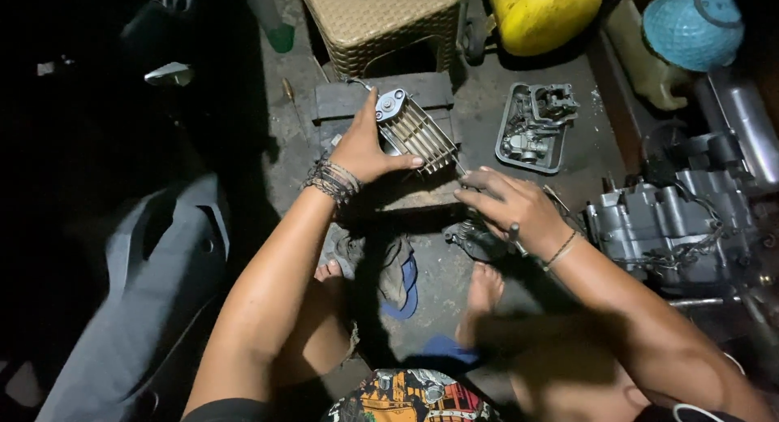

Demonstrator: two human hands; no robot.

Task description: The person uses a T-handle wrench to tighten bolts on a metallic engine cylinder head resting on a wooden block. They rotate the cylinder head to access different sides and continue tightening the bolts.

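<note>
Left hand point(365, 150) clamped finned cylinder head point(412, 130), steadying it on wooden block point(341, 97). Right hand point(511, 207), just right of head, pinched thin tool point(458, 166) against fins.

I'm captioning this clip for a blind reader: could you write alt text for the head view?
Seen from above, a person's left hand steadies a finned metal engine part on a dark wooden block, while the right hand works a thin tool against it. A metal tray of parts, an engine casing and a yellow tank lie around on the floor.
</note>
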